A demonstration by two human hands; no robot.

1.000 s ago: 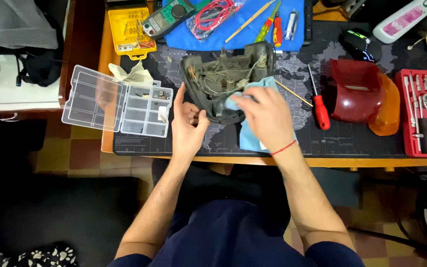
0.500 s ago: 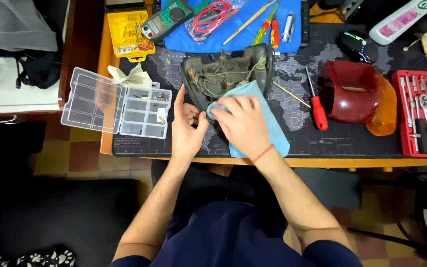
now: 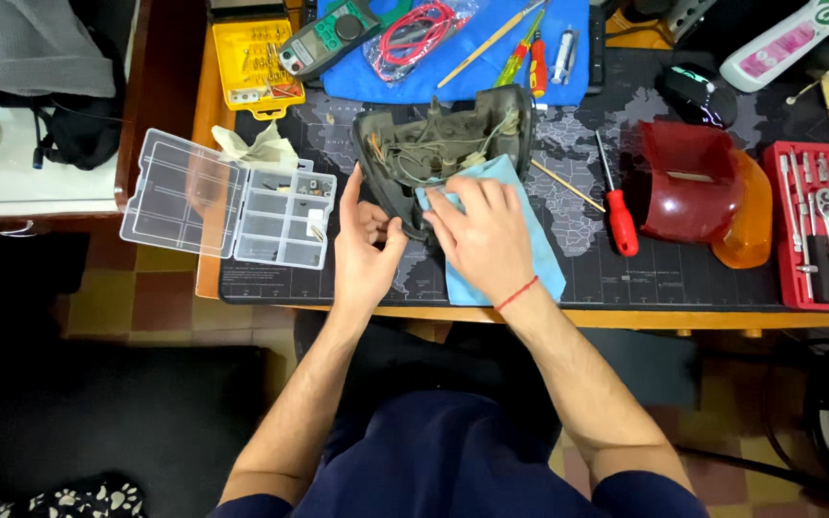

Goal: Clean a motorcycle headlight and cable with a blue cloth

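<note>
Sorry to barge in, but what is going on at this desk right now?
A person seated at the desk steadies a dark housing with wiring inside with the left hand while the right hand presses a blue cloth against it. A clear parts box lies open to the left, a red-handled screwdriver to the right.

Both forearms reach up from the lower edge of the view toward the near edge of the desk, bare to above the elbow. The left hand stands on edge just past that near edge, palm turned toward the right, fingers loosely curled and thumb pointing inward. The right hand lies palm down, fingers spread and pressed flat (a red cord circles its wrist). The two hands sit just beside each other, thumbs nearly meeting.
</note>
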